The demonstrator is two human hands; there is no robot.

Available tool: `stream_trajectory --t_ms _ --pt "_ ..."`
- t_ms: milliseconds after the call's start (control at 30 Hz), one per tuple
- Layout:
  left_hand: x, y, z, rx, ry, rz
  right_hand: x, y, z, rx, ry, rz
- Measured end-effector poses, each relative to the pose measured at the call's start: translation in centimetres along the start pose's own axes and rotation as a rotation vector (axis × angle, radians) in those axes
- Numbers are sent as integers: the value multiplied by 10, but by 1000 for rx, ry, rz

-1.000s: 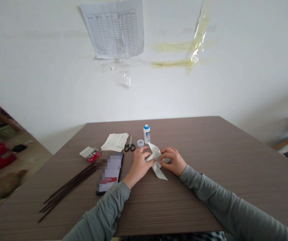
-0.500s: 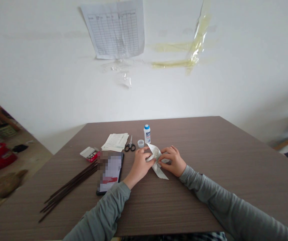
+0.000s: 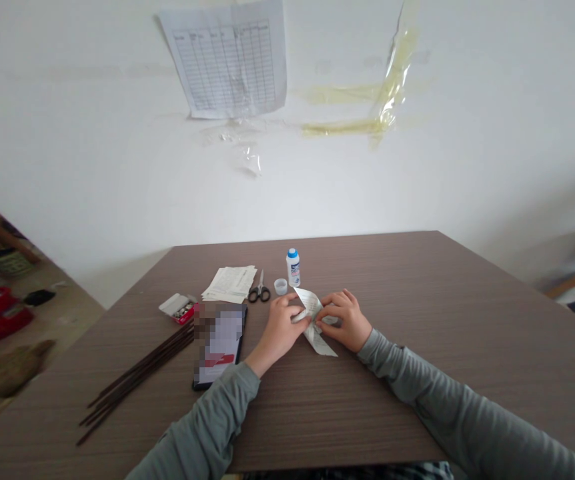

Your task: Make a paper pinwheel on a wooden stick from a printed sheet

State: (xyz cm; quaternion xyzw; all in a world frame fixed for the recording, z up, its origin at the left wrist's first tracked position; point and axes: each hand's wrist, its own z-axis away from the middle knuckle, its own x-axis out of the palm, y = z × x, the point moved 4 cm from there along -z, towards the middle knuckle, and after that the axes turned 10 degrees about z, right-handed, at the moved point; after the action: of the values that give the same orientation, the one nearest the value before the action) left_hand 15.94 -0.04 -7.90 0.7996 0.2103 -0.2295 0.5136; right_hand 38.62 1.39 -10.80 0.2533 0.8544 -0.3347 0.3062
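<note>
Between my two hands is a folded piece of printed paper (image 3: 319, 343), with pointed flaps sticking out toward the back and the front. My left hand (image 3: 283, 325) pinches its left side between thumb and fingers. On the other side my right hand (image 3: 345, 320) is closed on the paper, fingertips near its middle. The fingers hide part of the folds. Just behind the paper stand a small white bottle with a blue cap (image 3: 293, 268) and a little translucent cup (image 3: 280, 287).
Left of my hands lie black-handled scissors (image 3: 259, 291), a stack of printed paper sheets (image 3: 229, 284), an open small red-and-white box (image 3: 180, 308), a phone (image 3: 221, 347) and several thin dark sticks (image 3: 137, 380). A wall rises behind the brown table (image 3: 367, 413).
The hands and the folded paper hold almost the same place. Only a very slight shift of the whole view shows.
</note>
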Motion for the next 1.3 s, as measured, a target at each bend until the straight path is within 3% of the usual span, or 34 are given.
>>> stream_trajectory --t_ms 533,1033,1300 --pt "-11 19 0 -42 -71 44 1 -6 1 41 -35 163" --pt "-12 20 0 -60 -97 18 -1 0 -4 249 -81 12" --pt "-8 18 -1 -80 -103 1 0 -1 -4 201 -143 29"
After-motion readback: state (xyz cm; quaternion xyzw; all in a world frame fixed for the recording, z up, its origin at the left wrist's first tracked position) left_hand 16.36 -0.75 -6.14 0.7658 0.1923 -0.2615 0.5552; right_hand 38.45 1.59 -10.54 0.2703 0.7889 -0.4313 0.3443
